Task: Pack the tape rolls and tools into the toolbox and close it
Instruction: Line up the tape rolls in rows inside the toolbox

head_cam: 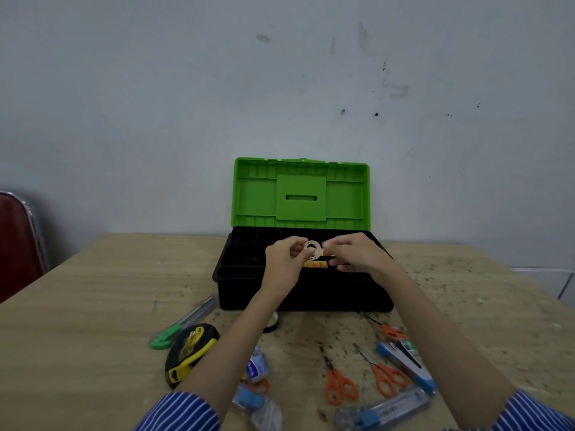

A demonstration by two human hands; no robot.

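I have both hands over the open toolbox (305, 293): my left hand (281, 259) and right hand (354, 253) each pinch a small tape roll (312, 248) by its rim, fingers curled round it, just above the tray. I judge it light and stiff, best held across the outer rim. It stands on edge, its open core facing me, with no real long axis; more rolls seem to lie beneath it.

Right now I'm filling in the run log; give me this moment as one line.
stage: packing | both hands: left hand and right hand hold tape roll over open toolbox | scissors on table
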